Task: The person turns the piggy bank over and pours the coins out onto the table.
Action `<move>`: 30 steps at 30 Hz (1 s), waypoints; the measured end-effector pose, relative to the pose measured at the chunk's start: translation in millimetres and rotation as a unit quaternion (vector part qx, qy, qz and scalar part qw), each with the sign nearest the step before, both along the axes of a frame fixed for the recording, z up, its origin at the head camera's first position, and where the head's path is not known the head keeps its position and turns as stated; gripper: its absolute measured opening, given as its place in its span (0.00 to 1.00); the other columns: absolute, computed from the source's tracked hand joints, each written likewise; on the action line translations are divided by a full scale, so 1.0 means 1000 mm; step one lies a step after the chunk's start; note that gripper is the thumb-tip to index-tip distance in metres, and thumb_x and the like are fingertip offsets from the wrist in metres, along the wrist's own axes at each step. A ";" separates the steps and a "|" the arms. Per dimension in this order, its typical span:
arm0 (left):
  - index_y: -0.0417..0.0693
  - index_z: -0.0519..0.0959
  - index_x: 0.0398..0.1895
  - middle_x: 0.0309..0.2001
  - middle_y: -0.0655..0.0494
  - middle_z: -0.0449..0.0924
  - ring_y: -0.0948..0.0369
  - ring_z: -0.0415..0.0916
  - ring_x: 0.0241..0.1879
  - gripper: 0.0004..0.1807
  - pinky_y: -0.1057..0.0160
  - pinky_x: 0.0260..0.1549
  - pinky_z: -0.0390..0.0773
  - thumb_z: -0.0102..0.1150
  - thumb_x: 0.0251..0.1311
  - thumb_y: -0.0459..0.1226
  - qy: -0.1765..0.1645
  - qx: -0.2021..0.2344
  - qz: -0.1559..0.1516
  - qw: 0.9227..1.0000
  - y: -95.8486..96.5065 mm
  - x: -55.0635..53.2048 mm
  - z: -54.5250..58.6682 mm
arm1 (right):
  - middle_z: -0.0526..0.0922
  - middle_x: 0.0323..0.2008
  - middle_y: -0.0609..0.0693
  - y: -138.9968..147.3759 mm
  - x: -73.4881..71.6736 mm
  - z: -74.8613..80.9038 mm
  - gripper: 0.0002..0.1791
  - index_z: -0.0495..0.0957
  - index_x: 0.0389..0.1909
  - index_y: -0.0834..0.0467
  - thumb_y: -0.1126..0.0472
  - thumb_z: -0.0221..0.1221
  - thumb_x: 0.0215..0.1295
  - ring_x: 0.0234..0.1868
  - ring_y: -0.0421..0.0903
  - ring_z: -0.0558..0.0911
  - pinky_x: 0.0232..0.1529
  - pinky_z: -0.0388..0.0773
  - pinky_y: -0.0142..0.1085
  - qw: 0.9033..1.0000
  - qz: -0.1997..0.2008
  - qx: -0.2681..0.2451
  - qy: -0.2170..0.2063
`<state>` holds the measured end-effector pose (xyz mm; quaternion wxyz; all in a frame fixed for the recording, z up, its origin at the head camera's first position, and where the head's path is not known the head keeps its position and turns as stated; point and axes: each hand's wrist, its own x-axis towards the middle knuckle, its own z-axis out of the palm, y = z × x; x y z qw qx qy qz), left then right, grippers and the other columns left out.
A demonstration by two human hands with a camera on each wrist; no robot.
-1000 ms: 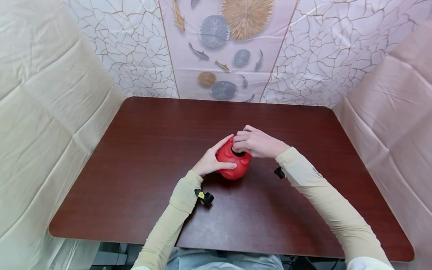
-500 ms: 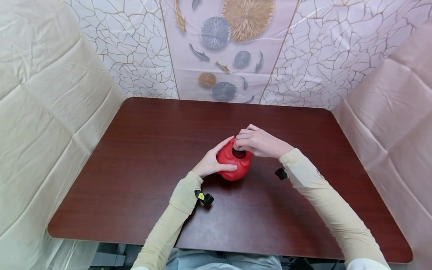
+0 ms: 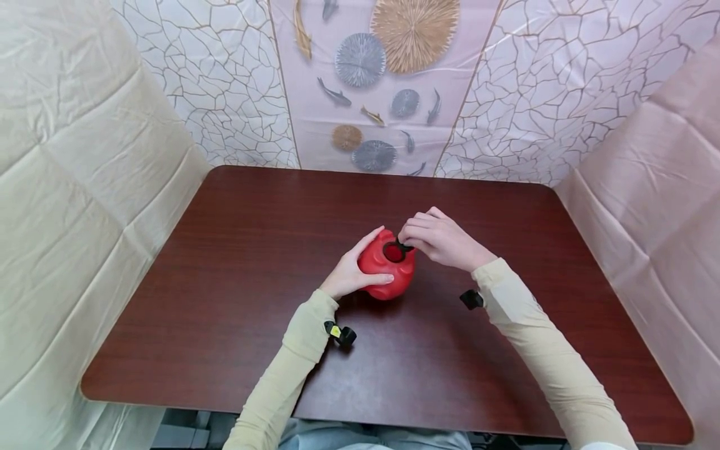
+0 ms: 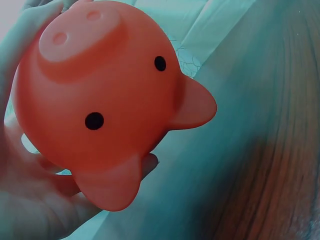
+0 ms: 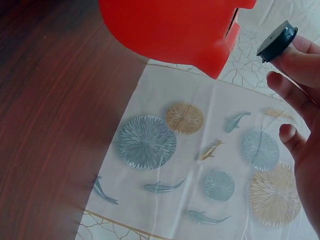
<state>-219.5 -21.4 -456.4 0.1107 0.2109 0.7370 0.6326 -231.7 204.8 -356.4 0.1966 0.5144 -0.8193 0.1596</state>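
Observation:
A red piggy bank (image 3: 398, 274) is tipped over above the table, its round black-edged hole (image 3: 394, 252) facing up. My left hand (image 3: 347, 274) grips it from the left, thumb on the near side. Snout, two black eyes and ears of the pig (image 4: 125, 95) show in the left wrist view. Between thumb and fingers, my right hand (image 3: 441, 240) pinches a small black round plug (image 5: 277, 42). In the right wrist view the plug is apart from the pig's body (image 5: 165, 30).
The dark reddish-brown table (image 3: 253, 250) spreads out all around. Pale padded cloth (image 3: 67, 187) hangs at the left and right sides. Behind the table's far edge stands a patterned cloth (image 3: 315, 119) with discs and fish.
The black plug has come out of the piggy bank's hole, which now shows uncovered. My right hand has drawn back slightly to the right with it. My left hand has barely moved.

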 end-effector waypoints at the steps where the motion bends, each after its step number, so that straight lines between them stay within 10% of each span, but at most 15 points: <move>1: 0.86 0.57 0.68 0.64 0.64 0.70 0.59 0.72 0.59 0.47 0.57 0.55 0.78 0.72 0.50 0.42 0.000 -0.001 -0.001 1.000 0.000 0.000 0.000 | 0.83 0.33 0.45 0.001 0.001 -0.001 0.09 0.80 0.35 0.54 0.68 0.66 0.55 0.36 0.41 0.77 0.44 0.64 0.37 1.000 -0.004 -0.003 0.003; 12: 0.83 0.56 0.70 0.66 0.62 0.67 0.58 0.68 0.63 0.48 0.55 0.53 0.80 0.72 0.50 0.41 -0.017 0.023 0.003 1.000 0.002 0.000 0.004 | 0.83 0.33 0.49 0.027 0.004 -0.002 0.09 0.80 0.35 0.57 0.71 0.65 0.56 0.37 0.46 0.78 0.39 0.63 0.40 0.989 -0.121 -0.087 0.022; 20: 0.86 0.57 0.68 0.65 0.65 0.68 0.59 0.68 0.62 0.49 0.54 0.52 0.81 0.73 0.47 0.41 0.003 0.007 0.028 1.000 -0.009 0.001 0.008 | 0.82 0.33 0.53 0.030 0.015 -0.003 0.04 0.79 0.37 0.59 0.68 0.60 0.63 0.30 0.50 0.76 0.34 0.69 0.44 0.940 -0.307 -0.147 -0.010; 30: 0.85 0.55 0.69 0.66 0.64 0.67 0.60 0.68 0.63 0.50 0.55 0.54 0.80 0.73 0.48 0.42 0.031 0.016 0.044 0.998 -0.008 -0.004 0.012 | 0.84 0.37 0.55 0.039 0.017 -0.007 0.06 0.77 0.42 0.58 0.65 0.57 0.66 0.28 0.53 0.78 0.31 0.72 0.49 0.899 -0.400 -0.162 -0.071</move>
